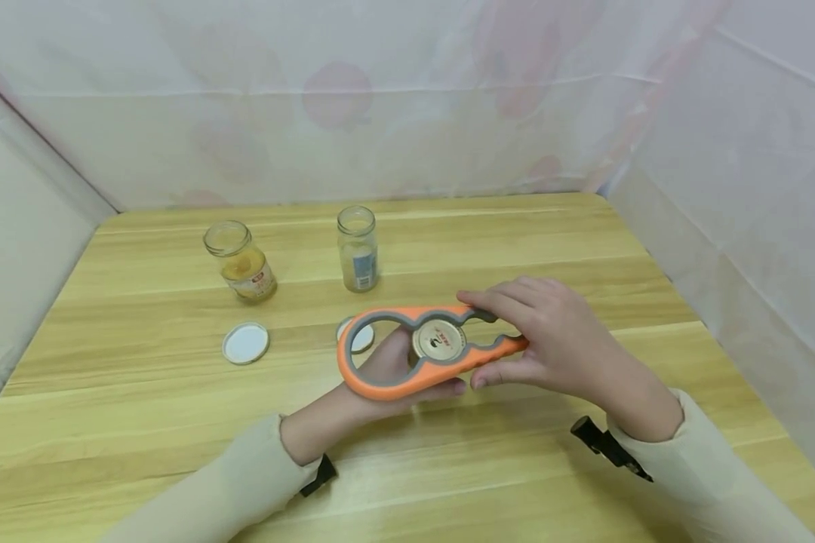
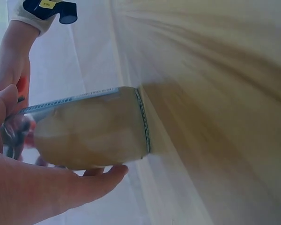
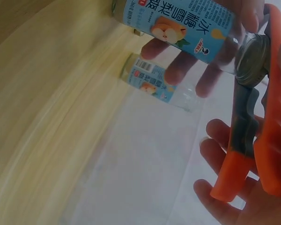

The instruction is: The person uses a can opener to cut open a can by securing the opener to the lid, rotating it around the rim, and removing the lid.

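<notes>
My left hand (image 1: 387, 358) grips a glass jar (image 2: 93, 131) with a gold lid (image 1: 438, 340); its fingers show around the glass in the left wrist view. The jar has a blue label with a pear picture, and its base is right at the tabletop. An orange and grey jar opener (image 1: 387, 392) lies across the lid, one of its inner notches around the rim. My right hand (image 1: 543, 332) holds the opener's two handles, thumb on the near side and fingers on the far side. Toward the wrist, the handles (image 3: 232, 180) stand somewhat apart.
Farther back on the wooden table (image 1: 143, 422) stand an open jar with yellow contents (image 1: 247, 268) and an open clear jar with a blue label (image 1: 358, 260). A white lid (image 1: 246, 343) lies at left; another white lid (image 1: 362, 339) is partly behind the opener. Curtains (image 1: 407, 143) enclose the table.
</notes>
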Available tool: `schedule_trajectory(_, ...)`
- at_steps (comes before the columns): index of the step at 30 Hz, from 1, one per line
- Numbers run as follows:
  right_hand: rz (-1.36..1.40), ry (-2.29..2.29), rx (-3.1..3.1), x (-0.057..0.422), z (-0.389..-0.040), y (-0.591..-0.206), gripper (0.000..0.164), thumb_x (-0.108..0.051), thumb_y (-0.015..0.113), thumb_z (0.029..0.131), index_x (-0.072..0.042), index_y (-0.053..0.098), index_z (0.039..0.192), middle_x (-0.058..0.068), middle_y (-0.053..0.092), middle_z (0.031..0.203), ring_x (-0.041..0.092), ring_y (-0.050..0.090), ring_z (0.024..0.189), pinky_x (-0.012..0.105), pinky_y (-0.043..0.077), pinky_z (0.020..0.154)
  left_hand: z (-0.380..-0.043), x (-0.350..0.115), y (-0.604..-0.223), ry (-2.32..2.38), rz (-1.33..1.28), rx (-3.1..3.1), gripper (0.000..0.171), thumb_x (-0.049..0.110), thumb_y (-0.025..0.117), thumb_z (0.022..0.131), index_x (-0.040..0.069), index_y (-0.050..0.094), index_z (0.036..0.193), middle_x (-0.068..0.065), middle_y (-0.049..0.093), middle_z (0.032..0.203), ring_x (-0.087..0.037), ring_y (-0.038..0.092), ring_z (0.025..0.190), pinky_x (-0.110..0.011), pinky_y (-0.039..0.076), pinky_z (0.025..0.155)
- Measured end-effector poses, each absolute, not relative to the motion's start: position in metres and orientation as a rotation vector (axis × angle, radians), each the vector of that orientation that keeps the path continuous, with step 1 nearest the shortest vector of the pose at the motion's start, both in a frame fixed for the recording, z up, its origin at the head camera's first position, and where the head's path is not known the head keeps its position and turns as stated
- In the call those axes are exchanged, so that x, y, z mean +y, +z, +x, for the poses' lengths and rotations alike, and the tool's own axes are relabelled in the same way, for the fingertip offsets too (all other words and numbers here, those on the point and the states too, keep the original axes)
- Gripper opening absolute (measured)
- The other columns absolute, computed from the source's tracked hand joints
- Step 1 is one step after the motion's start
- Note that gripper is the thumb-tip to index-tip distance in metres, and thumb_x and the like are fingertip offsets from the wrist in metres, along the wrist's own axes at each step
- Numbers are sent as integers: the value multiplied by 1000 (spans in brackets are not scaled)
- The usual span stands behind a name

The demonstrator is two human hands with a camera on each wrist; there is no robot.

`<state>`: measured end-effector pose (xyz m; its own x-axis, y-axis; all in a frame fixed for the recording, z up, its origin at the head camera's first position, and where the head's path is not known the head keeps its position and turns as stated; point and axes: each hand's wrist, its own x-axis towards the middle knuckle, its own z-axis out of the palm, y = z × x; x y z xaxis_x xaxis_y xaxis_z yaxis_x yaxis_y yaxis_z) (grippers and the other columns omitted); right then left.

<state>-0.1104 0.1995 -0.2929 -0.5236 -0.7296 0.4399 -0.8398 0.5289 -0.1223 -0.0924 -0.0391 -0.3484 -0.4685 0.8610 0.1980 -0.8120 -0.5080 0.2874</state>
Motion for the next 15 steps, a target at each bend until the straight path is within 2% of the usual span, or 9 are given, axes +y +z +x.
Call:
schedule_trajectory(2, 1298, 455, -2449, 200, -111, -293, 88, -71, 77, 64, -20, 63, 135, -10, 70, 110, 12, 65, 95, 39, 51, 78, -96, -38, -348, 1871, 25, -392, 56, 28, 38, 110, 13, 17, 160, -3, 9, 167, -20, 22, 150, -40, 31, 118)
schedule_trajectory(3, 1295, 451, -2458, 200, -111, -294, 87, -70, 78, 63, -20, 64, 133, -10, 70, 109, 11, 65, 94, 39, 52, 78, -96, -38, -347, 1810, -38, -500, 55, 29, 35, 110, 15, 17, 160, -3, 8, 167, -20, 20, 151, -45, 33, 116)
schedule_trajectory(5, 1289, 451, -2468, 200, -111, -294, 86, -70, 79, 62, -19, 65, 130, -9, 70, 106, 11, 65, 91, 39, 52, 76, -98, -37, -346, 1674, -197, -701, 55, 32, 36, 109, 17, 19, 160, -1, 6, 167, -17, 6, 154, -53, 29, 116)
schedule_trajectory(9, 1279, 460, -2460, 199, -111, -295, 84, -73, 76, 63, -18, 67, 125, -8, 70, 102, 11, 66, 88, 40, 52, 72, -99, -36, -344, 1656, -249, -743, 55, 34, 37, 109, 17, 22, 159, 3, 5, 167, -4, -3, 151, -54, 26, 117)
schedule_trajectory(15, 1269, 441, -2425, 197, -111, -296, 80, -79, 65, 69, -17, 68, 120, -8, 69, 95, 10, 65, 81, 38, 52, 67, -99, -37, -344, 1632, -292, -799, 56, 30, 39, 109, 16, 20, 159, 3, 8, 167, -6, -1, 152, -50, 20, 121)
